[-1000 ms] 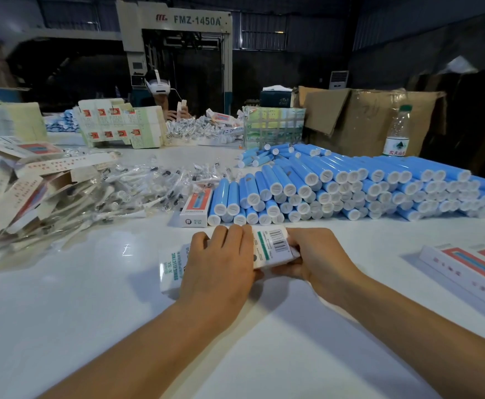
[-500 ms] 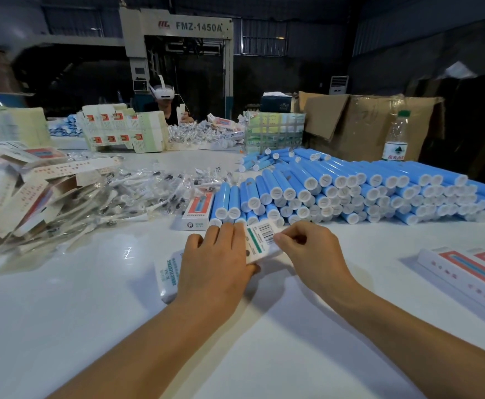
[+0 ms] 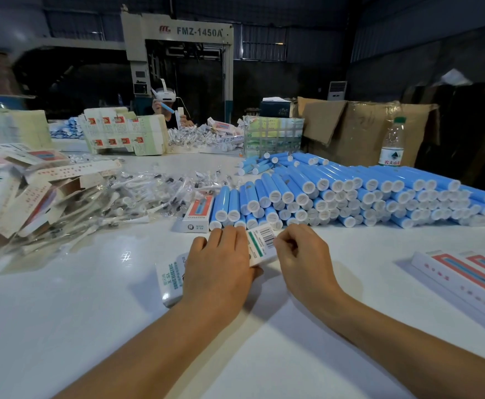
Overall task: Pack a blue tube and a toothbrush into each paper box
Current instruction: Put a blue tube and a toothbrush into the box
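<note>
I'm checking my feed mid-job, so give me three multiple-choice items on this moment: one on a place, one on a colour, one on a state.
1. Where does the pile of blue tubes lie?
A. beyond the hands
B. under the left forearm
C. on the floor

2. What colour are the tubes' end caps?
A. red
B. white
C. black

3. What is the left hand doing?
A. hanging idle
B. lifting a bottle
C. lying flat on the paper box

Answers:
1 A, the pile sits farther back on the white table.
2 B, the round ends facing the camera are white.
3 C, its fingers lie across the box while the right hand works at the box's barcode end.
</note>
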Tool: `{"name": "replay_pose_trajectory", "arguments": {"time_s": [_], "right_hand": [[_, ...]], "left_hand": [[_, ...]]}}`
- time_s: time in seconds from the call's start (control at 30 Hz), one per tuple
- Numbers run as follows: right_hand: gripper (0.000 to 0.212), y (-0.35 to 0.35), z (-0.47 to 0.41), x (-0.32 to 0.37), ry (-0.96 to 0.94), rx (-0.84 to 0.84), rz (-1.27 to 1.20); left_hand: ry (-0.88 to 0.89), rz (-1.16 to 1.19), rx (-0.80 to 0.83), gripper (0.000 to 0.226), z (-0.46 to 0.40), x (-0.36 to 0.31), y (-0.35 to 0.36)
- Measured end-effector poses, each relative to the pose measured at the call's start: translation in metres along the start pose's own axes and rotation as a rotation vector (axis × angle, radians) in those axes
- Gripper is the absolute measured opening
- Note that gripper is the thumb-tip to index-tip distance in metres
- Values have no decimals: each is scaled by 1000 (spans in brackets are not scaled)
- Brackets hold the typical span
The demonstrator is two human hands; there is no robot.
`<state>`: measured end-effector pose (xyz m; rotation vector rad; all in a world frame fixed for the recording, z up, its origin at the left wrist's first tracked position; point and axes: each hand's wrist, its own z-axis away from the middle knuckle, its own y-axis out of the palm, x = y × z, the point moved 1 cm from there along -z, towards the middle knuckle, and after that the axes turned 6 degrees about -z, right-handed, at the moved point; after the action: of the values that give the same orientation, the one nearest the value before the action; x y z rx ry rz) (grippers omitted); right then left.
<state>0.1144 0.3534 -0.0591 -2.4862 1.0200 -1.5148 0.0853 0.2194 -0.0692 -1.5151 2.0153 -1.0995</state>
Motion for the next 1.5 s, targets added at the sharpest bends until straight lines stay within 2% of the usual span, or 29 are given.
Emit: {"name": "replay_pose_trajectory", "arguments": {"time_s": [0.27, 0.7, 0.77, 0.83, 0.87, 0.93, 1.0, 1.1, 1.17, 1.3, 1.4, 1.5], "right_hand": [[23, -1, -3, -1, 39, 32, -107], [27, 3, -5, -8, 71, 16, -81], [23, 2, -7, -10, 63, 26, -68], [9, 1, -6, -8, 26, 67, -5], [16, 1, -5, -6, -41, 78, 67], [43, -1, -2, -2, -261, 131, 180], [61, -4, -1, 0, -445, 289, 260], [75, -6, -3, -5, -535, 516, 403], [76, -8, -5, -5, -526, 525, 461], [76, -12, -6, -3, -585, 529, 584], [71, -18, -6, 1, -622, 533, 642], [63, -23, -8, 5, -502, 566, 523]], "left_hand": [[-22, -3, 14, 66, 0, 8, 1], [18, -48, 63, 66, -1, 5, 1], [23, -23, 71, 65, -1, 7, 1], [31, -11, 89, 65, -1, 8, -1], [41, -10, 99, 65, -1, 7, -3], [66, 23, 119, 63, -2, 6, -5], [108, 38, 132, 58, -2, 4, -10], [223, 87, 70, 55, 1, 7, -18], [268, 97, 11, 55, 2, 8, -15], [313, 81, -80, 37, 0, 12, -10], [315, 90, 11, 34, -4, 12, -6], [304, 126, 135, 36, -9, 13, -3]]}}
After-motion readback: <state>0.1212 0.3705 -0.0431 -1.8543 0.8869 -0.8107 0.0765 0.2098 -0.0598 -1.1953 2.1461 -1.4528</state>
